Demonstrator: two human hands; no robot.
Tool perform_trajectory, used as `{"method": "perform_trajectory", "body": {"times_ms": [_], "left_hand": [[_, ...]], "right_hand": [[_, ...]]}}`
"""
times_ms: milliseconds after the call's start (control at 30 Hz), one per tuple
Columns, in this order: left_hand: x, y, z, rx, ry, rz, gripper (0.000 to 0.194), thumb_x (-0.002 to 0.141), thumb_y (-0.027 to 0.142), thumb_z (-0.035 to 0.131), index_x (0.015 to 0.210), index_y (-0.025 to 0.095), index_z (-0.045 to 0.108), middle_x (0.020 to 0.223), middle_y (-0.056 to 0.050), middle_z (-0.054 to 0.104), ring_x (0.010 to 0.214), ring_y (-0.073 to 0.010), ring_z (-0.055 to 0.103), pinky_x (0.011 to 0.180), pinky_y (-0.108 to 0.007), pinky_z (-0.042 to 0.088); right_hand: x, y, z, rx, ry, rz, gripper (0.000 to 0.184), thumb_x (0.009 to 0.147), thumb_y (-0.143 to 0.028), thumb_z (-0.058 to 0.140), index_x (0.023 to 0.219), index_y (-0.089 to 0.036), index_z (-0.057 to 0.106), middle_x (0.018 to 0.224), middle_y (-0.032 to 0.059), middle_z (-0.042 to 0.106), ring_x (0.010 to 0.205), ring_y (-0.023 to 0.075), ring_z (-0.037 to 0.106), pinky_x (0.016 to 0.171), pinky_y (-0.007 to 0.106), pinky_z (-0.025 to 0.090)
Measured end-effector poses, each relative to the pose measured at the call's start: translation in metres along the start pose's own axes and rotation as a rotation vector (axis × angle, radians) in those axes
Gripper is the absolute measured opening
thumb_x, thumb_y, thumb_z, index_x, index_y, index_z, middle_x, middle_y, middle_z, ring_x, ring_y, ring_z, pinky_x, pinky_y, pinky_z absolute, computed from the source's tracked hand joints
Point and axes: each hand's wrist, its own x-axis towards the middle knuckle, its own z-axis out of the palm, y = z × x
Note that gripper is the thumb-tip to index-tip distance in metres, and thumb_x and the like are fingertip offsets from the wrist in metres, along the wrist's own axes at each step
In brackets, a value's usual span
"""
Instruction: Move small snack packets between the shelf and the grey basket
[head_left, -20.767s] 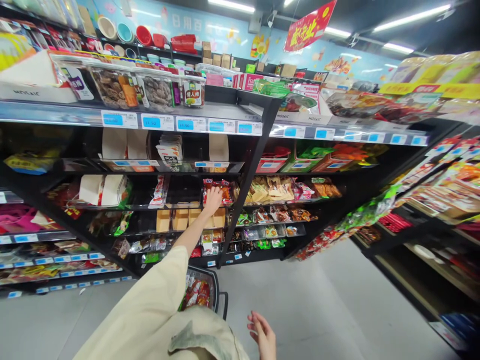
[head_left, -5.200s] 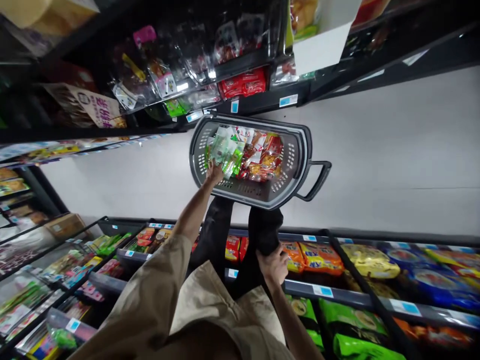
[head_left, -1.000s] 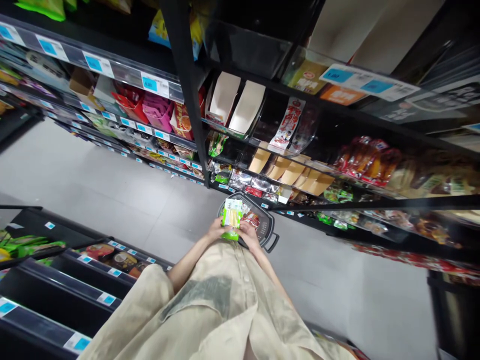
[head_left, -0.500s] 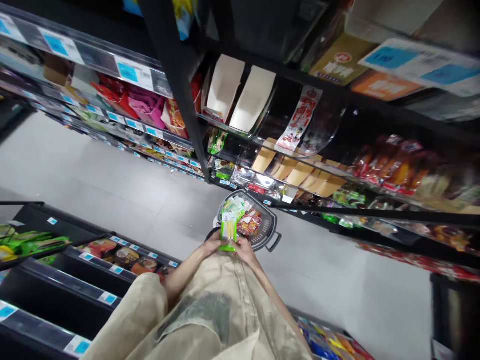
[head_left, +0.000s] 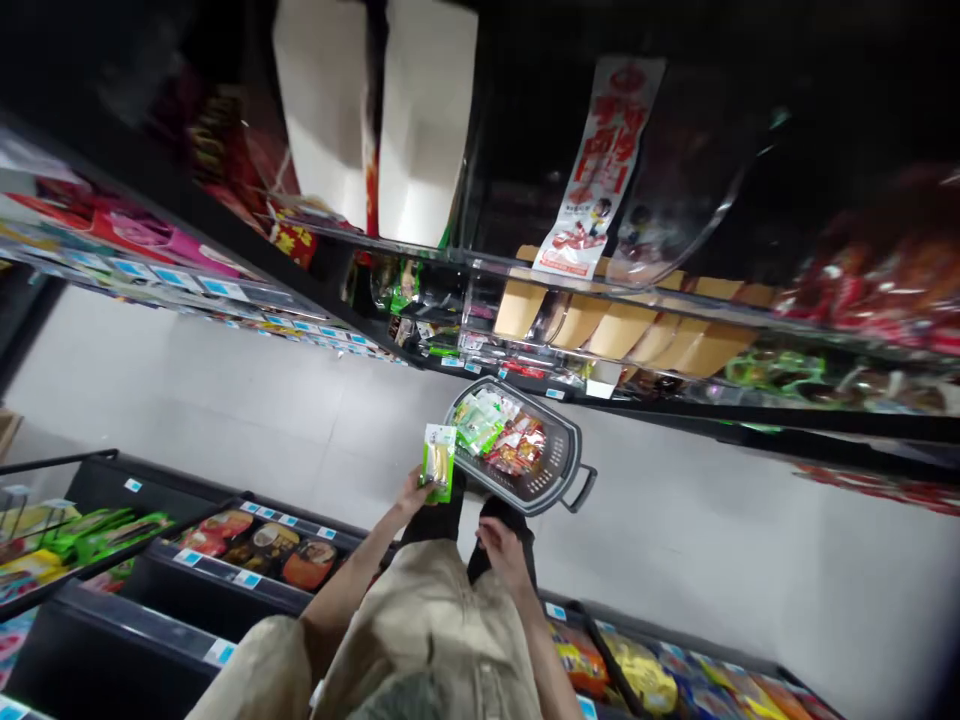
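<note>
My left hand (head_left: 414,495) is closed on the lower left edge of a green and white snack packet (head_left: 439,462), with pale pieces showing through its front. The packet is held upright above the floor, just left of a dark shopping basket (head_left: 559,478). Inside the basket lie green packets (head_left: 481,420) on the left and red-brown packets (head_left: 517,445) on the right. My right hand (head_left: 501,548) is below the basket, in front of my dark trouser leg. Its fingers are curled in, with nothing visible in them.
Tall shelves with a clear-fronted display (head_left: 480,262) rise ahead, close to the head camera. A red and white packet (head_left: 600,170) hangs over a shelf front. Low black display racks (head_left: 135,610) stand at left, and bagged goods (head_left: 641,675) lie at lower right. Grey floor tiles (head_left: 285,420) run between.
My right hand has let go of the packet and moved down and right. My left hand has carried it slightly left. The view has shifted nearer the shelves, and more of the basket shows.
</note>
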Motion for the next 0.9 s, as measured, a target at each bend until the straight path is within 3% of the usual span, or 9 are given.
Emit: {"method": "perform_trajectory", "body": {"times_ms": [133,300,467,667,800,900], "left_hand": [[0.048,-0.016,-0.011,0.052,0.102,-0.039,0.065,0.054,0.051,0.096,0.099,0.017,0.064,0.081,-0.003,0.072,0.066,-0.0174,0.069,0.052,-0.025,0.056],[0.143,-0.029,-0.022,0.172,0.194,-0.092,0.058,0.055,0.041,0.098,0.092,0.016,0.062,0.074,-0.003,0.070,0.059,-0.0146,0.066,0.051,-0.024,0.052],[0.249,-0.019,-0.021,0.258,0.296,-0.048,0.052,0.067,0.035,0.094,0.101,0.019,0.058,0.080,-0.002,0.071,0.060,-0.0124,0.065,0.055,-0.025,0.054],[0.335,0.007,-0.006,0.317,0.313,0.034,0.044,0.077,0.023,0.088,0.108,0.021,0.057,0.096,-0.002,0.073,0.071,-0.0117,0.070,0.062,-0.024,0.059],[0.360,0.010,0.003,0.316,0.342,0.062,0.040,0.085,0.014,0.077,0.117,0.024,0.054,0.114,-0.005,0.072,0.082,-0.0136,0.072,0.070,-0.027,0.061],[0.373,0.010,0.006,0.318,0.351,0.073,0.040,0.090,0.010,0.068,0.123,0.026,0.052,0.127,-0.008,0.069,0.093,-0.0155,0.073,0.075,-0.030,0.062]], "right_hand": [[0.003,0.068,-0.018,0.065,0.109,0.146,0.040,0.072,-0.063,0.071,0.089,-0.028,0.076,0.078,0.0094,0.080,0.071,0.0338,0.077,0.068,0.046,0.061],[0.000,0.141,-0.035,0.048,0.181,0.336,0.035,0.068,-0.060,0.068,0.087,-0.031,0.076,0.081,0.0122,0.081,0.076,0.0385,0.079,0.071,0.050,0.063],[0.001,0.191,-0.020,0.173,0.206,0.454,0.045,0.073,-0.063,0.066,0.099,-0.028,0.075,0.089,0.0114,0.082,0.075,0.0332,0.079,0.069,0.045,0.064],[0.014,0.198,0.029,0.333,0.137,0.525,0.056,0.075,-0.068,0.066,0.105,-0.021,0.072,0.090,0.0112,0.082,0.078,0.0300,0.079,0.070,0.039,0.063],[0.026,0.191,0.047,0.355,0.095,0.517,0.052,0.076,-0.066,0.066,0.101,-0.021,0.072,0.085,0.0098,0.080,0.080,0.0296,0.078,0.071,0.037,0.062],[0.031,0.193,0.042,0.357,0.096,0.487,0.051,0.077,-0.066,0.066,0.099,-0.021,0.073,0.087,0.0108,0.080,0.079,0.0290,0.078,0.069,0.035,0.061]]}}
